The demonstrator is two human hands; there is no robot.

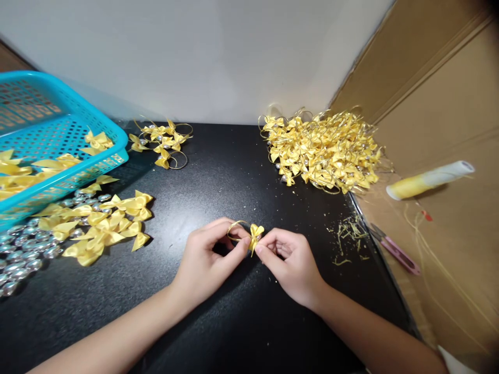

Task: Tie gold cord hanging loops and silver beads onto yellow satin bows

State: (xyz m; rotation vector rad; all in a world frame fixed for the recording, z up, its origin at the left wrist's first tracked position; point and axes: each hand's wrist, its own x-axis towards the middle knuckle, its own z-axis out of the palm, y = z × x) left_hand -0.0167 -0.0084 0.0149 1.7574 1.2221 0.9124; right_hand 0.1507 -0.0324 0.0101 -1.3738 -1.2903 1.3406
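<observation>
Near the middle of the black table (218, 182), a small yellow ribbon bow (256, 231) with a thin gold wire loop is held between both hands. My left hand (212, 257) pinches the bow's left side and the loop with thumb and forefinger. My right hand (290, 259) pinches its lower right edge, the fingertips almost meeting those of the left. Loose yellow bows (105, 228) lie to the left, beside and on shiny silver beads (23, 252). At the back right is a large heap of bows with gold loops (323, 150).
A blue basket (74, 119) holding yellow bows stands at the far left. A few looped bows (166, 140) sit at the back. On the right are ribbon scraps (349, 231), pink-handled scissors (399, 254), a yellow-and-white roll (431, 179) and cardboard (460, 104).
</observation>
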